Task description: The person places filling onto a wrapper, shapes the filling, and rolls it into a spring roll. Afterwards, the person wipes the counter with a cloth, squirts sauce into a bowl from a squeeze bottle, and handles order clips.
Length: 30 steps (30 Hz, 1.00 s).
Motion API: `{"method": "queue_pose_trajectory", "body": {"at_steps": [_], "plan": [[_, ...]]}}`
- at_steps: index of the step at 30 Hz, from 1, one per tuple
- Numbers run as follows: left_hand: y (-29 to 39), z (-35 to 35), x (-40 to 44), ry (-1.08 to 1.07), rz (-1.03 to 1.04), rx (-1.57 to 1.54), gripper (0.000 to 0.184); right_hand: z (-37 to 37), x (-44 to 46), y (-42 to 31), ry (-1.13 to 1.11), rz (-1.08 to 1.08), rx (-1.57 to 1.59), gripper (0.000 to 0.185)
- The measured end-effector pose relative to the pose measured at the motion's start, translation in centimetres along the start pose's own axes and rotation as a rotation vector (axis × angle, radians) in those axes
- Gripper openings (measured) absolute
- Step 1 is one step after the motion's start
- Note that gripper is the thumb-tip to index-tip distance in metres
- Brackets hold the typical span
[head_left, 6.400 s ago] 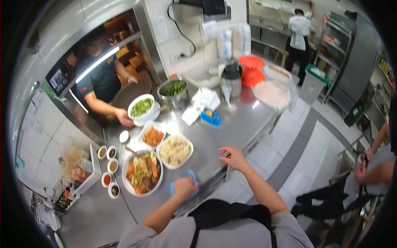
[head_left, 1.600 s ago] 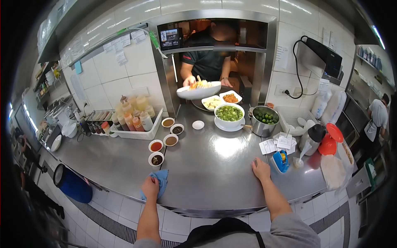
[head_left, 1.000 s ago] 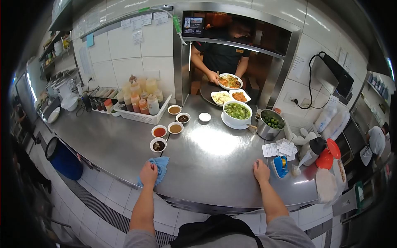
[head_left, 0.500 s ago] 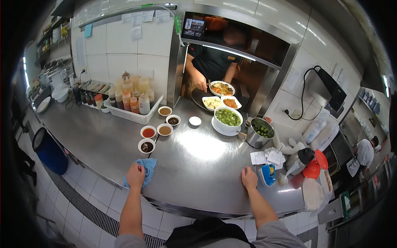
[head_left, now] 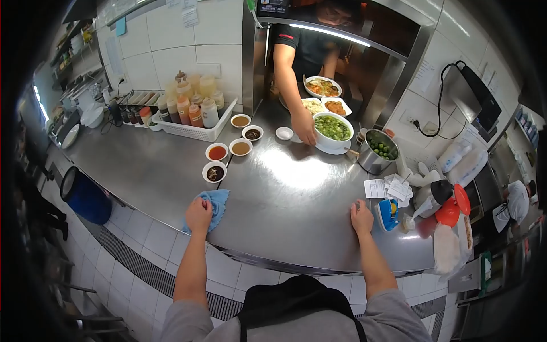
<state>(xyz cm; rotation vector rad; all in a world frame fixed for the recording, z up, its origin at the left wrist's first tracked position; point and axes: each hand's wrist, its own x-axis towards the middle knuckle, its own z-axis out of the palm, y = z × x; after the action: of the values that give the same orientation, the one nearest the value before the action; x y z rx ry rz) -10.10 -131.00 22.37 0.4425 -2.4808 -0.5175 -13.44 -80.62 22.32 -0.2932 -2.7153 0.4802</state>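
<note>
My left hand (head_left: 198, 215) rests at the counter's front edge, its fingers closed against a crumpled blue cloth (head_left: 219, 205). On the right, my right hand (head_left: 362, 216) leans on the steel counter (head_left: 285, 222) with fingers curled and nothing seen in them. Just beside it sits a blue tape dispenser (head_left: 388, 215). Across the counter, a co-worker's hand (head_left: 304, 127) touches the side of a white bowl of green soup (head_left: 333, 127), which stands on a white plate (head_left: 330, 149). Behind that bowl are a divided dish (head_left: 337, 107) and a round bowl of food (head_left: 323, 87).
Several small sauce bowls (head_left: 217, 152) stand left of centre, near a white basket of squeeze bottles (head_left: 196, 130). A small white dish (head_left: 284, 134) lies mid-counter. To the right are a steel pot of green limes (head_left: 378, 151), paper slips (head_left: 393, 187) and a red lidded container (head_left: 448, 212).
The co-worker's arm has reached forward through the window to the soup bowl. My view has shifted; my hands stay at about the same spots on the counter.
</note>
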Motion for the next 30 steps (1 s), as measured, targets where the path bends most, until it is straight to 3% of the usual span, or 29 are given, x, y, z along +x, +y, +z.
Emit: {"method": "queue_pose_trajectory", "body": {"at_steps": [2,13,24,30], "plan": [[-0.1,0.3,-0.1,0.009,-0.002,-0.022,0.022,0.9,0.0,0.9,0.094,-0.071,-0.012,0.029],[-0.2,0.2,0.0,0.027,-0.031,0.011,0.022,0.0,0.1,0.1,-0.015,0.010,-0.022,0.032],[-0.5,0.1,-0.1,0.045,-0.030,-0.056,0.017,0.3,-0.3,-0.1,0.083,-0.114,0.011,0.029],[-0.6,0.3,-0.2,0.003,-0.059,-0.050,0.018,0.4,-0.2,-0.3,0.054,-0.073,-0.029,0.029]]}}
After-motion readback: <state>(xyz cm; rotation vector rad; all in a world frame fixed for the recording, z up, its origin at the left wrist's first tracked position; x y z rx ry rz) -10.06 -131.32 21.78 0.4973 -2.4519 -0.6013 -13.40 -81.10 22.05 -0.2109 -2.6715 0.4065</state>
